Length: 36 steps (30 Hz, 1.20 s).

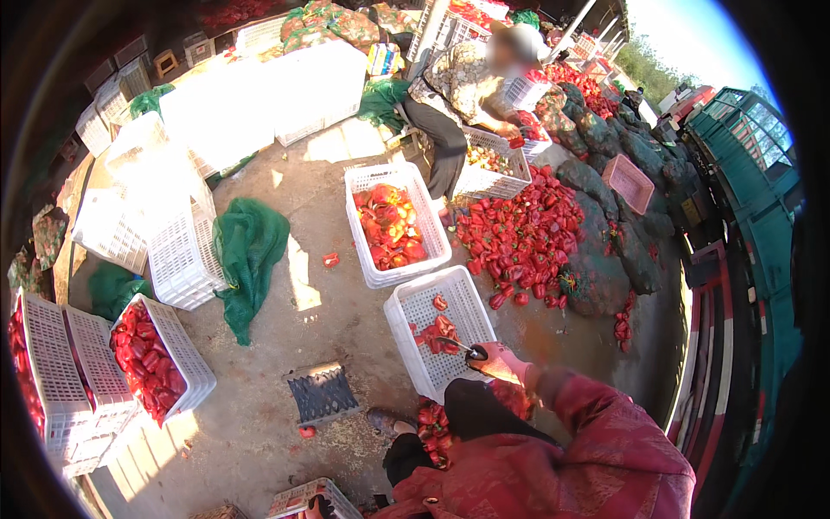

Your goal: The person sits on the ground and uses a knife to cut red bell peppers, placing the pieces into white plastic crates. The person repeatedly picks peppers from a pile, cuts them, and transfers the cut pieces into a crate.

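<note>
My right hand (498, 361), in a pink glove with dark fingertips, holds a knife (452, 341) with a metal blade. The blade is over cut red pepper pieces (438, 335) lying in a white plastic crate (401, 337). At the lower edge of the picture, my left hand (320, 507), gloved in dark and reddish material, is at another white crate (338, 497) with red contents; what it grips is not clear. Whole red bell peppers (433, 425) lie beside my legs. Just beyond the first crate stands a second one (363, 259), filled with red pepper pieces (389, 227).
A co-worker (454, 84) sits ahead beside a crate of scraps (489, 159). A large red pepper heap (519, 233) and green net sacks (593, 285) lie right. Left are full crates (188, 370) and green netting (249, 253). A dark grate (324, 394) lies near my foot.
</note>
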Motion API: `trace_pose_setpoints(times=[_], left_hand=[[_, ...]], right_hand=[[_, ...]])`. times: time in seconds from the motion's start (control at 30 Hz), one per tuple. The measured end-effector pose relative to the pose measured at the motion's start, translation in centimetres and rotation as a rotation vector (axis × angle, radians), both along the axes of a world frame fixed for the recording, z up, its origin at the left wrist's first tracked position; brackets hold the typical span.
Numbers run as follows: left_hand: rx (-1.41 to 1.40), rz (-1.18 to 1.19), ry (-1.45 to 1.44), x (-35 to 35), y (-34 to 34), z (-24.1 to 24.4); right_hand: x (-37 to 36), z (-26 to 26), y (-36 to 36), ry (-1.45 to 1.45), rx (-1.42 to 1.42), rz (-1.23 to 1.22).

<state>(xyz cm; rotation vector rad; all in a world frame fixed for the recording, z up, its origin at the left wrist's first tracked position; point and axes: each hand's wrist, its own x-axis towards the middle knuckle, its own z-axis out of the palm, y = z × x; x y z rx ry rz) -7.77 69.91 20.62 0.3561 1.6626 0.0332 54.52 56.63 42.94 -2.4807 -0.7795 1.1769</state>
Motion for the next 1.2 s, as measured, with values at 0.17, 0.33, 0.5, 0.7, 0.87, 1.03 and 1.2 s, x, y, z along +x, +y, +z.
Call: trace_pose_setpoints(times=[0.17, 0.33, 0.5, 0.7, 0.87, 1.03, 1.2], left_hand=[[0.120, 0.109, -0.019, -1.9, 0.8, 3.9], [0.140, 0.208, -0.075, -3.8, -3.7, 5.1], [0.161, 0.213, -0.093, -2.4, -8.9, 7.7], [0.166, 0.475, -0.017, 1.5, -7.6, 10.4], [0.194, 0.780, -0.072, 5.4, -6.3, 7.7], [0.007, 0.827, 0.077, 11.7, -1.4, 13.5], [-0.237, 0.966, 0.135, 16.7, 5.9, 19.4]], right_hand=[[1.5, 2.6, -0.9, -0.017, -0.017, -0.169], [2.8, -2.6, -0.3, -0.045, 0.095, -0.277], [1.5, -1.8, 10.0, 0.184, 0.096, -0.283], [1.9, -5.1, 24.3, 0.296, 0.063, -0.170], [-0.1, -12.9, 45.4, 0.566, -0.025, 0.064], [-5.3, -27.8, 69.5, 0.663, 0.010, 0.067], [-9.4, -37.4, 86.3, 0.540, 0.234, -0.048]])
